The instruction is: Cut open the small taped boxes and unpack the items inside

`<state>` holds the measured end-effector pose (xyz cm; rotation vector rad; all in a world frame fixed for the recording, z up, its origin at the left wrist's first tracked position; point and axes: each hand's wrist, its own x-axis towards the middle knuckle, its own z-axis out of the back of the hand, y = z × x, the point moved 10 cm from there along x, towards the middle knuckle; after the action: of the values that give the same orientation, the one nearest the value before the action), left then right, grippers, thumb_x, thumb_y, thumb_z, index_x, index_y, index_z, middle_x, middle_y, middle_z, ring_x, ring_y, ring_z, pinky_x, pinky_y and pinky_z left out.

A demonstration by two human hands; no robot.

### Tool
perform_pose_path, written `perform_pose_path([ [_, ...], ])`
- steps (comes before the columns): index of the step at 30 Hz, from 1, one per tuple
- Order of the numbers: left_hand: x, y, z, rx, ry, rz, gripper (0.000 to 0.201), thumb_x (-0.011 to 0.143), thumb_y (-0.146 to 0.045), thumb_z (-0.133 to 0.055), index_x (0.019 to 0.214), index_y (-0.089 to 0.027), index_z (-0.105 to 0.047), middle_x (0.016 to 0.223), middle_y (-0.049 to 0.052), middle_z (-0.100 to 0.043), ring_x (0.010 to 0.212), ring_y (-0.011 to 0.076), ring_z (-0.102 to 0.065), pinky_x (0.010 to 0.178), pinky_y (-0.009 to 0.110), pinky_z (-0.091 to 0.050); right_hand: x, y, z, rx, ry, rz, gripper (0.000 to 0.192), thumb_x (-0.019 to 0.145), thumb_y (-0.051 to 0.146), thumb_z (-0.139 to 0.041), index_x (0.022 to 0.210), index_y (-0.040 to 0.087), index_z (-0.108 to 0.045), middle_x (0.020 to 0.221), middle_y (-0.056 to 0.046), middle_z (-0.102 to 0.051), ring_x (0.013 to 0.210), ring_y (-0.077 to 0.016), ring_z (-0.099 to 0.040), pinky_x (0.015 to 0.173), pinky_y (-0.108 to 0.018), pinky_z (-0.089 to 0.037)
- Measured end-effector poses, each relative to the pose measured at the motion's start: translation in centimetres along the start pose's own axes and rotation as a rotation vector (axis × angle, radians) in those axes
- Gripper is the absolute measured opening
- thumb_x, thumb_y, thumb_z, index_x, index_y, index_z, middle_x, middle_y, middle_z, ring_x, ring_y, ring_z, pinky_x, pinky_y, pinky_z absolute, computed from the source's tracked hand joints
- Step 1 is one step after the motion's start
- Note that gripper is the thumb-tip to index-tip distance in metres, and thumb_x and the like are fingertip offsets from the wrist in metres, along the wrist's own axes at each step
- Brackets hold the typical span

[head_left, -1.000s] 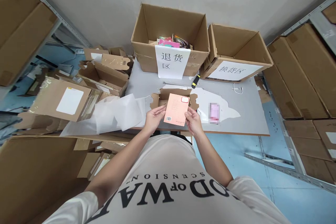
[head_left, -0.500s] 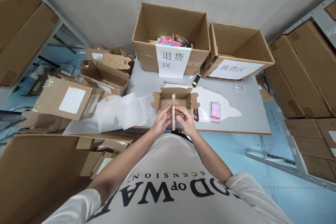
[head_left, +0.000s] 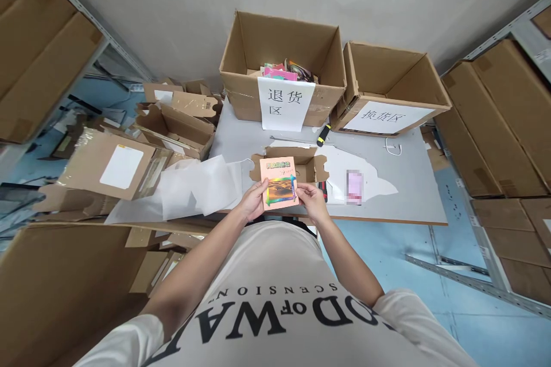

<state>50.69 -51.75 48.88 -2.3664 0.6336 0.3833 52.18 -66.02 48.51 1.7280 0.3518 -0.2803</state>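
A pink book (head_left: pixel 279 166) with a rainbow-framed picture on its cover is held up in front of my waist, cover towards me. My left hand (head_left: pixel 253 200) is closed on its left edge. The fingers of my right hand (head_left: pixel 313 202) pinch its lower right edge. Just behind the book, a small cardboard box (head_left: pixel 321 167) stands on the table with its flaps spread, and the book hides part of its inside. A red-and-black tool handle (head_left: pixel 322 190) shows partly beside my right hand.
Behind stand two large cartons with paper signs: the left carton (head_left: pixel 241 97) holds colourful items, the right carton (head_left: pixel 400 80) is open. A yellow-and-black handle (head_left: pixel 323 135), a pixelated pink item (head_left: pixel 354 186), white wrapping sheets (head_left: pixel 198 186) and opened boxes (head_left: pixel 172 132) lie about.
The book has turned from edge-on to cover facing me. My hands have moved apart to its two sides.
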Motion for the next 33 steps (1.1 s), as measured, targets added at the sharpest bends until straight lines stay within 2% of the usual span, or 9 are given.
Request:
perform_pose_path([
  [5, 0.6, -2.1, 0.8, 0.082, 0.015, -0.080, 0.034, 0.085, -0.026, -0.061, 0.116, -0.011, -0.061, 0.118, 0.015, -0.065, 0.112, 0.0258, -0.061, 0.103, 0.043, -0.042, 0.5, 1.0, 1.9, -0.004, -0.087, 0.053, 0.033, 0.064, 0.040, -0.073, 0.088, 0.018, -0.069, 0.070, -0.001, -0.067, 0.055, -0.0100, -0.052, 0.049, -0.023, -0.039],
  [10, 0.5, -2.9, 1.2, 0.055, 0.049, -0.027, 0.046, 0.086, -0.044, -0.055, 0.117, -0.012, -0.062, 0.131, 0.017, -0.057, 0.123, 0.0292, -0.052, 0.105, 0.047, -0.039, 1.2, 2.0, 3.3, -0.019, -0.143, 0.106, 0.031, 0.065, 0.040, -0.072, 0.086, 0.018, -0.068, 0.070, 0.000, -0.066, 0.051, -0.0091, -0.048, 0.046, -0.023, -0.038],
  [13, 0.4, -3.1, 1.4, 0.128, 0.001, -0.059, 0.045, 0.080, -0.040, -0.065, 0.117, -0.015, -0.062, 0.133, 0.016, -0.055, 0.123, 0.0290, -0.052, 0.103, 0.047, -0.040, 1.5, 2.5, 3.5, -0.022, -0.160, 0.125, 0.031, 0.064, 0.040, -0.072, 0.085, 0.018, -0.066, 0.071, -0.001, -0.066, 0.051, -0.0090, -0.047, 0.045, -0.023, -0.037],
  [16, 0.6, -3.5, 2.6, 0.262, -0.155, -0.141, 0.053, 0.066, -0.027, -0.079, 0.114, -0.016, -0.062, 0.125, 0.015, -0.061, 0.115, 0.0272, -0.058, 0.097, 0.045, -0.046, 1.7, 2.7, 2.8, -0.051, -0.114, 0.134, 0.030, 0.067, 0.041, -0.071, 0.086, 0.019, -0.065, 0.073, -0.002, -0.067, 0.057, -0.0116, -0.054, 0.050, -0.024, -0.042],
  [20, 1.0, -4.5, 3.8, 0.353, -0.310, -0.279, 0.063, 0.051, -0.024, -0.086, 0.108, -0.014, -0.064, 0.101, 0.011, -0.070, 0.096, 0.0222, -0.066, 0.090, 0.041, -0.051, 1.9, 2.9, 1.4, -0.086, 0.010, 0.126, 0.030, 0.071, 0.044, -0.069, 0.090, 0.021, -0.063, 0.077, -0.001, -0.067, 0.069, -0.0148, -0.061, 0.062, -0.027, -0.050],
  [23, 1.4, -5.3, 4.0, 0.357, -0.323, -0.325, 0.062, 0.049, -0.024, -0.087, 0.106, -0.014, -0.065, 0.094, 0.007, -0.070, 0.088, 0.0185, -0.067, 0.088, 0.038, -0.052, 1.9, 2.8, 0.4, -0.068, 0.117, 0.042, 0.039, 0.072, 0.047, -0.069, 0.101, 0.024, -0.060, 0.087, -0.002, -0.069, 0.076, -0.0169, -0.065, 0.059, -0.027, -0.053],
  [26, 1.7, -5.9, 3.9, 0.334, -0.314, -0.329, 0.059, 0.050, -0.025, -0.086, 0.105, -0.015, -0.066, 0.096, 0.007, -0.070, 0.087, 0.0170, -0.066, 0.087, 0.036, -0.052, 1.8, 2.3, -0.8, -0.053, 0.243, -0.063, 0.062, 0.067, 0.043, -0.074, 0.122, 0.030, -0.049, 0.095, -0.002, -0.070, 0.078, -0.0188, -0.069, 0.059, -0.029, -0.055],
  [28, 1.8, -6.2, 3.9, 0.330, -0.320, -0.331, 0.058, 0.051, -0.026, -0.086, 0.104, -0.016, -0.066, 0.097, 0.007, -0.070, 0.088, 0.0173, -0.066, 0.087, 0.036, -0.052, 2.1, 2.1, -1.0, -0.054, 0.245, -0.095, 0.069, 0.065, 0.041, -0.076, 0.127, 0.031, -0.046, 0.090, -0.001, -0.071, 0.073, -0.0192, -0.070, 0.060, -0.031, -0.057],
  [33, 2.0, -6.8, 3.8, 0.383, -0.326, -0.356, 0.058, 0.053, -0.030, -0.086, 0.105, -0.014, -0.065, 0.099, 0.010, -0.070, 0.095, 0.0215, -0.066, 0.092, 0.041, -0.050, 3.5, 2.5, -0.8, -0.023, 0.167, -0.074, 0.062, 0.066, 0.043, -0.075, 0.122, 0.028, -0.052, 0.082, 0.000, -0.071, 0.070, -0.0186, -0.071, 0.065, -0.033, -0.059],
])
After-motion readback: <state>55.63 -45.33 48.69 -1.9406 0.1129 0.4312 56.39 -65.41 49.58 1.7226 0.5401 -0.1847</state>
